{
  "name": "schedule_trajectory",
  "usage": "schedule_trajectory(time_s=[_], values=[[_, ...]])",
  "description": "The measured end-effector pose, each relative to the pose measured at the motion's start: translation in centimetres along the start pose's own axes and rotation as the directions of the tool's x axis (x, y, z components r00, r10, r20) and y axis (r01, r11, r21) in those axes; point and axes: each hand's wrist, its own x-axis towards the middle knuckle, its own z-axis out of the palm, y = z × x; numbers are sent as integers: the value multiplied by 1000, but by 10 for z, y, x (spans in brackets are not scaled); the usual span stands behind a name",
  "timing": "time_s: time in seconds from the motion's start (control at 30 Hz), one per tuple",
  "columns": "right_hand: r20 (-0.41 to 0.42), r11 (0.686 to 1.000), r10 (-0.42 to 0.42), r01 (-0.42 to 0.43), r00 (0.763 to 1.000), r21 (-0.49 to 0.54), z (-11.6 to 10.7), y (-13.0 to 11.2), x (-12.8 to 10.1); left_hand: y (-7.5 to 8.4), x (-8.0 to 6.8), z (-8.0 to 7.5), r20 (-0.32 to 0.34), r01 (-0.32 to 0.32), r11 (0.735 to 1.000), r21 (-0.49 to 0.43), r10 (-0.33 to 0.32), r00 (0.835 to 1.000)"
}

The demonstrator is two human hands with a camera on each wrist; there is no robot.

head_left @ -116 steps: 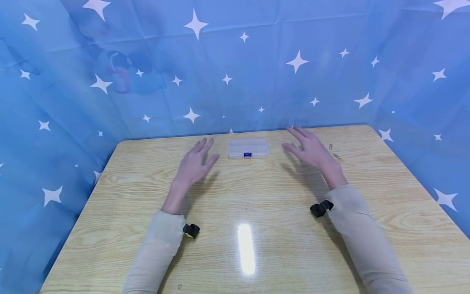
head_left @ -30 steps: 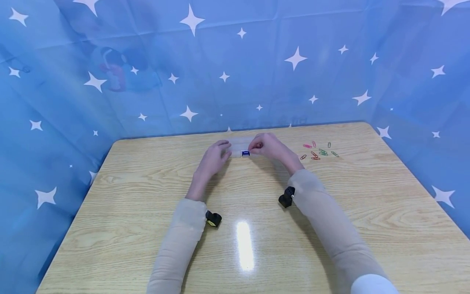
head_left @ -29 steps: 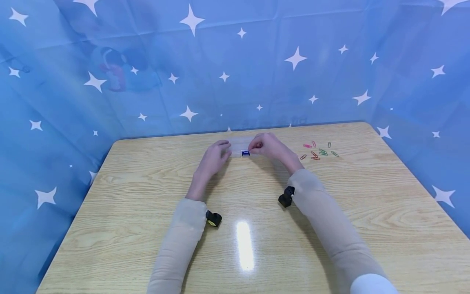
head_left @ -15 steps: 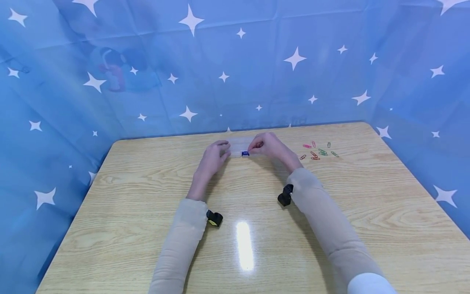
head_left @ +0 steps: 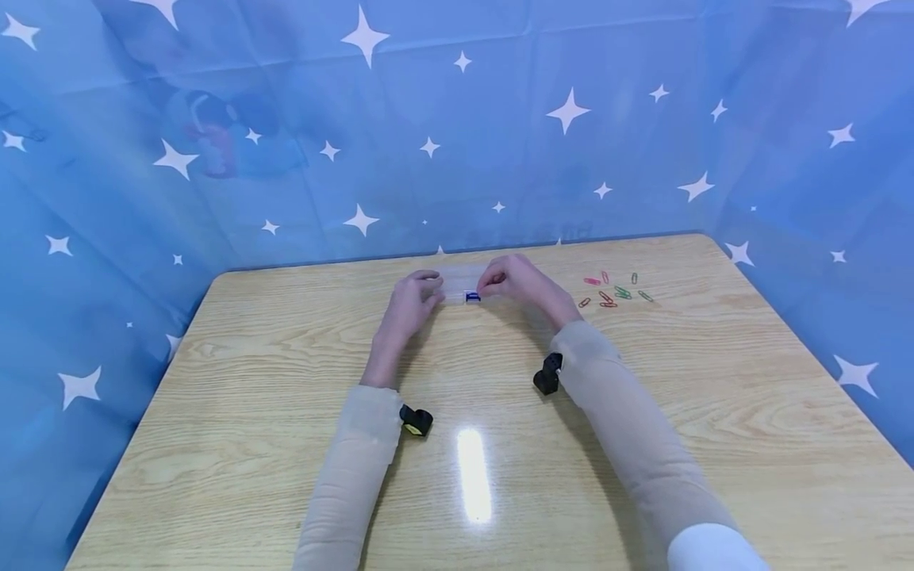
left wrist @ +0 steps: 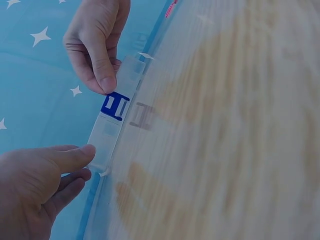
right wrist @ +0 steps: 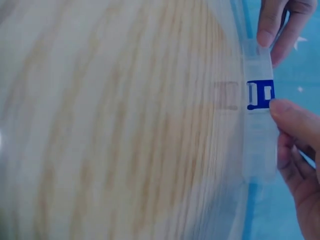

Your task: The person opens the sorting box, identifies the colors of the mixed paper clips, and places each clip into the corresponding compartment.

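A clear plastic box [head_left: 457, 277] with a blue latch [left wrist: 116, 106] on its front lies near the table's far edge. My left hand [head_left: 405, 309] holds its left end; in the left wrist view the thumb lies on the front corner with the fingers behind it. My right hand [head_left: 520, 281] covers the box's right part in the head view. Its thumb [right wrist: 282, 107] presses the edge of the latch in the right wrist view, while the other fingers curl behind. The box's inside does not show clearly.
Several loose paper clips lie right of the box: pink ones [head_left: 592, 281], red ones [head_left: 607, 300] and green ones [head_left: 623, 293]. A blue star-patterned cloth [head_left: 500, 119] hangs behind the wooden table [head_left: 300, 341]. A bright reflection lies mid-table.
Both hands were spread apart with straight fingers beside the box; they have since come inward onto it, uncovering more paper clips. Over the last second the hands have barely moved; the head view shifted slightly.
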Motion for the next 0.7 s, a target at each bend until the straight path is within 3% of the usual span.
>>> schedule_trajectory(time_s=[0.13, 0.33, 0.7], values=[[11, 1000, -1, 1, 1000, 7, -1, -1, 2, 0, 0, -1, -2, 11, 1000, -5, -11, 1000], [67, 997, -74, 74, 995, 1, -2, -1, 5, 1, 0, 0, -16, 12, 1000, -2, -12, 1000], [83, 1000, -22, 20, 996, 24, -4, 3, 2, -1, -1, 4, -28, 39, 999, -28, -39, 999]])
